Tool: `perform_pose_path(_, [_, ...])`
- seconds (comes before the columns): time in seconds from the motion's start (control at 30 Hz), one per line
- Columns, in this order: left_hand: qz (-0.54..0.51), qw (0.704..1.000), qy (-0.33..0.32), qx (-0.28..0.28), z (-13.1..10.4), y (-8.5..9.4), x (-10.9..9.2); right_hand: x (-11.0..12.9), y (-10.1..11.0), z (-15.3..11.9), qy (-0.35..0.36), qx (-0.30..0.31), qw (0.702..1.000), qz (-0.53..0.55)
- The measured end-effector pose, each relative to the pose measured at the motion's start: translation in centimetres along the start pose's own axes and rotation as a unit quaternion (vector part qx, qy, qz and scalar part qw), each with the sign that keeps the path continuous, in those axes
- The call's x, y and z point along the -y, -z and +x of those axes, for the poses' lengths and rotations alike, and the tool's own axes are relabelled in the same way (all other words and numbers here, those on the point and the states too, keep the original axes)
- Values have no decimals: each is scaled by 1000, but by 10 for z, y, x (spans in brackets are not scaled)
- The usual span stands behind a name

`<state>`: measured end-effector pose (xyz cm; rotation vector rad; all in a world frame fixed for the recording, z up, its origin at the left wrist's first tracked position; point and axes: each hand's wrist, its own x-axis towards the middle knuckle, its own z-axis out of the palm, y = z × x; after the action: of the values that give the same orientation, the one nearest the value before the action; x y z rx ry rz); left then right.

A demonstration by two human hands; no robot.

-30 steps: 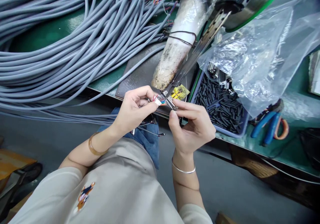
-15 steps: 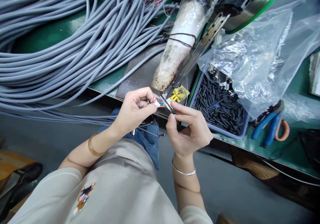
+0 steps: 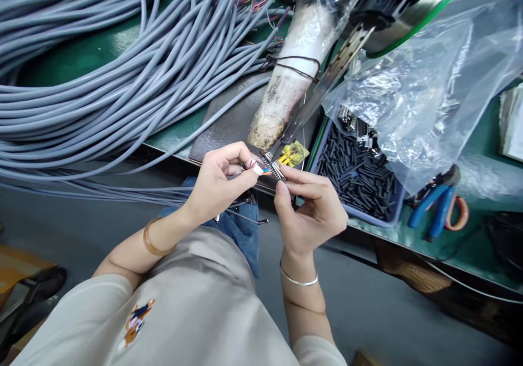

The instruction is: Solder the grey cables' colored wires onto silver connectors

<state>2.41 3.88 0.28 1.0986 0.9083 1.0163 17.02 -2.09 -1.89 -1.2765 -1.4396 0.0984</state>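
My left hand [image 3: 223, 178] pinches a bundle of thin coloured wires [image 3: 266, 169] between thumb and forefinger, close to their ends. Between thumb and fingertips, my right hand [image 3: 310, 202] grips a small metal multi-pin connector [image 3: 272, 165]. The wire ends meet the connector's row of pins; which ones are joined is too small to tell. Just above both hands is the tip of a soldering iron with a slotted metal shaft [image 3: 327, 83]. Behind the connector lies a yellow piece [image 3: 295, 153] on a dark board [image 3: 223, 113].
Grey cables [image 3: 134, 93] cover the left of the green bench. A white-wrapped tube [image 3: 281, 93] slants down over the board. On the right are a blue bin [image 3: 394, 216] of short black tubes [image 3: 355, 178], a clear plastic bag [image 3: 425, 93] and blue-handled cutters [image 3: 433, 208].
The connector has turned slightly in my right hand, and the right thumb has shifted up against its end. My left hand stays nearly still on the wires.
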Motion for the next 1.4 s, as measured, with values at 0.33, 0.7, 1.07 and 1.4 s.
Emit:
perform_pose_path(0.33, [45,999,-20,-17,-1,-4,0,-1,-2,2,16,-1,1000,-12])
perform_pose_path(0.7, [44,999,-15,-14,-1,-3,-5,3,3,4,56,18,995,-79])
perform_pose_path(1.07, [14,1000,14,7,-3,1,-4,3,0,1,3,15,999,-38])
perform_pose_path(1.4, [38,999,-27,-27,-3,-4,-3,0,0,1,65,15,994,-87])
